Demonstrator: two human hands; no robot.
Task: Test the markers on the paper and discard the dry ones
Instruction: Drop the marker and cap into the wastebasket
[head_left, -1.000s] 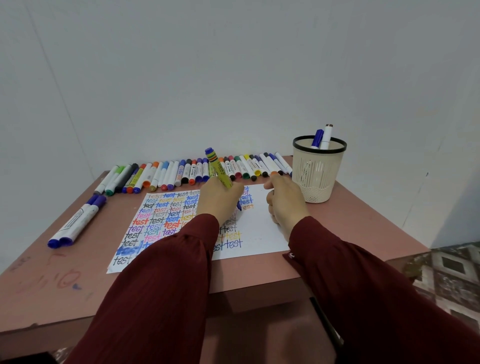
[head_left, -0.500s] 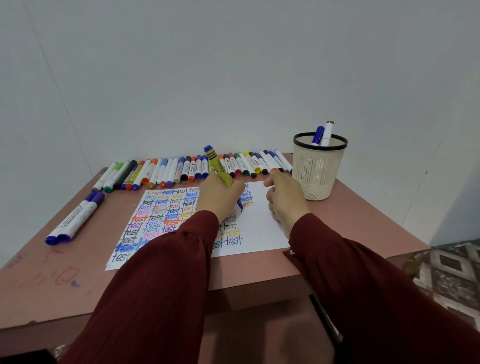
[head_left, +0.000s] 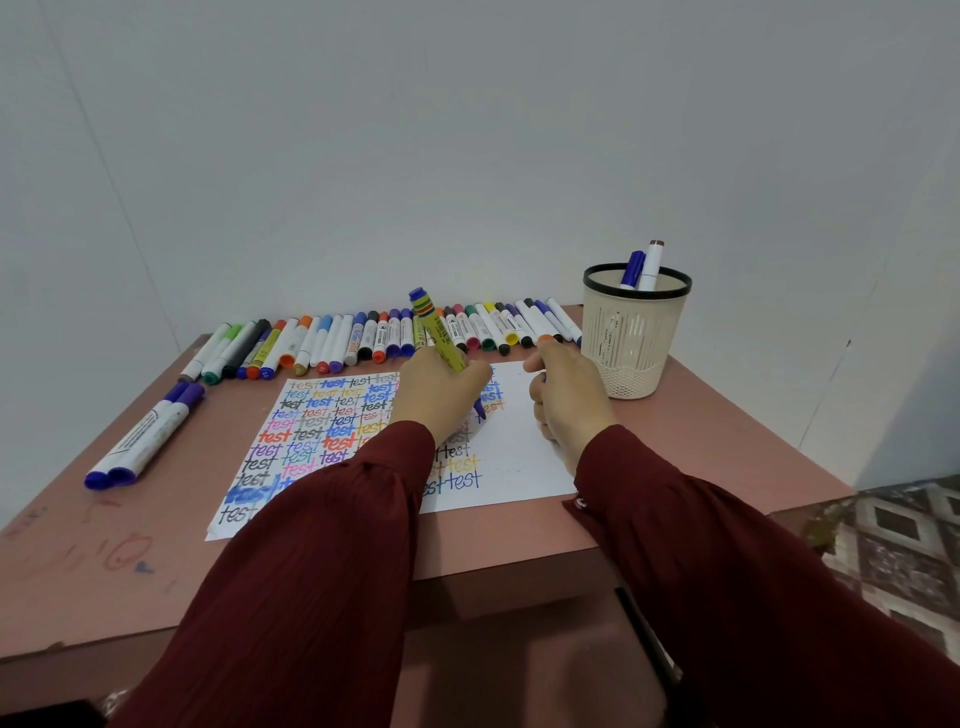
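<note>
My left hand (head_left: 441, 389) grips a yellow-green marker (head_left: 436, 330) with a blue end. Its blue tip touches the white paper (head_left: 519, 462) near the right end of the written rows. The paper is covered on its left and middle with the word "test" in many colours. My right hand (head_left: 569, 400) rests on the blank right part of the sheet with curled fingers. A dark sliver, seemingly the marker cap, shows at its thumb. A row of capped markers (head_left: 363, 338) lies along the table's back edge.
A beige mesh cup (head_left: 634, 353) with a black rim stands at the back right and holds two markers (head_left: 641, 267). Two large blue-capped markers (head_left: 145, 436) lie at the left. The pink table (head_left: 701, 441) ends close on the right, with tiled floor (head_left: 904, 540) beyond.
Both hands stay almost in place on the paper, and the marker tip has shifted only slightly. The camera view has moved a little.
</note>
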